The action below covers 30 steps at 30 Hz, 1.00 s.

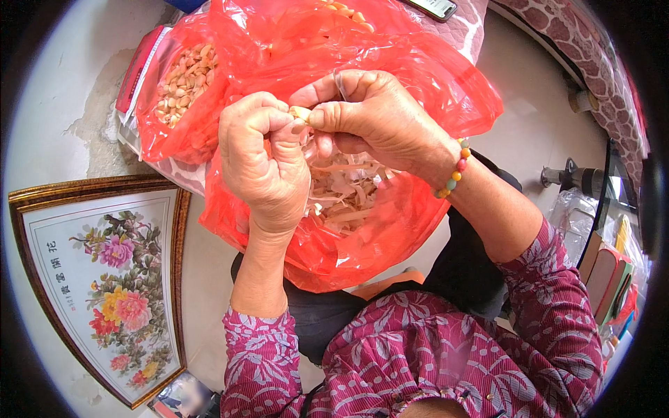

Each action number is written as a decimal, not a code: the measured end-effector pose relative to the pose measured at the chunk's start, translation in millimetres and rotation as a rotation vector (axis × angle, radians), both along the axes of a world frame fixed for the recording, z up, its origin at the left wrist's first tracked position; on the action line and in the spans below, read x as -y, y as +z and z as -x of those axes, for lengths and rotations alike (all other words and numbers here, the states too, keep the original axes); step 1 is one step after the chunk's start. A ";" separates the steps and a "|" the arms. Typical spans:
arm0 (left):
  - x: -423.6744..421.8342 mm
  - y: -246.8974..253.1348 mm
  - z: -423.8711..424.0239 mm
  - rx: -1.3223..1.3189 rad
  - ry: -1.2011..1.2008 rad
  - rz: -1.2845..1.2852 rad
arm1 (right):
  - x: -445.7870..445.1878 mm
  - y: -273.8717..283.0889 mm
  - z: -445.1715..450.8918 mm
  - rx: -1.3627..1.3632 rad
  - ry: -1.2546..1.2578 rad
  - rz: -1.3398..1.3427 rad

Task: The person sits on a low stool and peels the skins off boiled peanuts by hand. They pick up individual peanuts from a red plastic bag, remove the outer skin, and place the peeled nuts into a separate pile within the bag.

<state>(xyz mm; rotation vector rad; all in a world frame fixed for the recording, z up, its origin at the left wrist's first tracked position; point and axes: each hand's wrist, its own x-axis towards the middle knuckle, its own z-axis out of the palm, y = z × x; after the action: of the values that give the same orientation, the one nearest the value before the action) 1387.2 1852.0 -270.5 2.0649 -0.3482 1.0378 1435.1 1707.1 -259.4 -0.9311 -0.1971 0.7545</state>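
Observation:
A small pale-yellow garlic clove (pixel 300 113) is pinched between the fingertips of both hands. My left hand (pixel 264 157) grips its left side with thumb and bent fingers. On its right side, the thumb and fingers of my right hand (pixel 379 115) hold the clove. Below them, a red plastic bag (pixel 334 266) gapes open over my lap, with papery skins and dry stem strips (pixel 345 196) inside. Many cloves (pixel 185 83) fill another red bag at the left. More cloves (pixel 347 11) show at the top, partly screened by red plastic.
A quilted cover (pixel 465 31) with a phone (pixel 434 6) on it lies beyond the bags. A red book (pixel 140 68) sits beside the left bag. A framed flower picture (pixel 183 251) leans at the left. Books (pixel 606 282) and a metal-and-glass stand (pixel 575 175) are at the right.

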 end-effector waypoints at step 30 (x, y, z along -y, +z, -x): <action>1.5 2.7 1.7 -0.153 -0.178 0.298 | 12.3 -2.6 -9.4 0.179 -0.044 0.060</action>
<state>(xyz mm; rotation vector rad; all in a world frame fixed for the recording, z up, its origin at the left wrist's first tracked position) 1385.5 1850.5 -267.7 1.7969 -0.2750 0.7694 1444.5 1694.8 -262.0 -1.0570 -0.3109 0.6394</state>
